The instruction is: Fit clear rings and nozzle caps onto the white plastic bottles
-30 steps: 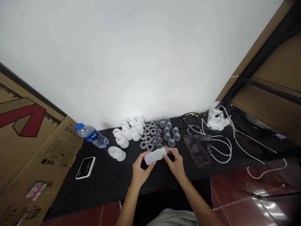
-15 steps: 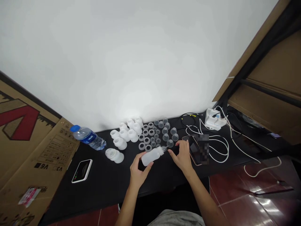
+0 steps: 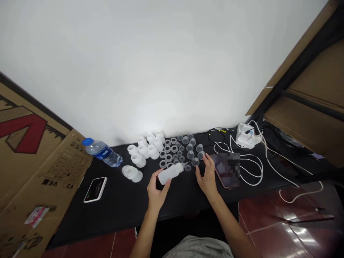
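My left hand is wrapped round a small white baby bottle, tilted with its ring and clear teat toward the right. My right hand is open, thumb and fingers apart and nothing between them. Its fingertips are close to a clear dome cap and to another dome cap at the end of the rows. Clear rings and small teats lie behind the bottle. Several open white bottles stand to the left. A bottle with a clear cap stands in front of them.
A water bottle and a white-framed device are on the left, beside a cardboard box. On the right are a phone, white cables and a white power adapter. A white wall backs the black table.
My right hand has opened and drawn away from the baby bottle's teat, toward the dome caps. My left hand keeps hold of the bottle. The view has shifted slightly.
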Motion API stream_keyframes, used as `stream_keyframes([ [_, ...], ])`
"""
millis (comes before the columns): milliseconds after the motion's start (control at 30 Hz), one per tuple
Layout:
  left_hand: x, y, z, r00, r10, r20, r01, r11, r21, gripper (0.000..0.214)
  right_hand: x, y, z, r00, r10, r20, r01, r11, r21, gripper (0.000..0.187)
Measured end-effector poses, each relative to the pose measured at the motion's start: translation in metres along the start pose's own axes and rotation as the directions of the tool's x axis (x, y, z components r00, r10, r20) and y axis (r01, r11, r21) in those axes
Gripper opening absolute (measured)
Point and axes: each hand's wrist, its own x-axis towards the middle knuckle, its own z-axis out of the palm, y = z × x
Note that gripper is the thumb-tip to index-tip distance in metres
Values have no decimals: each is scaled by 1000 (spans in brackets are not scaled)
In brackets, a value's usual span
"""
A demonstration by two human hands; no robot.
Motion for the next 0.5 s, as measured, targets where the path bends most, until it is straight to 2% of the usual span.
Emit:
stream_keyframes([
  [67,0,-1,1,999,-28,-24,28,1000,-12,48,-1,0,-1,1000,-18,-5,18,1000,-16,74],
  [167,0,-3,1,998,-51,-34,50,999,-22,50,-1,0,0,994,-47,99,52,997,-50,73],
  [267,0,-2,1,998,-56,-35,55,998,-20,50,-1,-1,3,974,-81,210,104,990,-100,46],
  [367,1,-1,1,998,-54,-40,54,999,-11,50,-2,0,5,976,-91,200,111,990,-92,19],
  [433,1,0,1,998,-51,-43,50,999,-12,50,-3,1,6,982,-67,174,76,996,-43,16],
  [500,2,1,1,998,-48,-44,48,999,-15,49,-4,5,7,986,-15,165,13,1000,10,21],
])
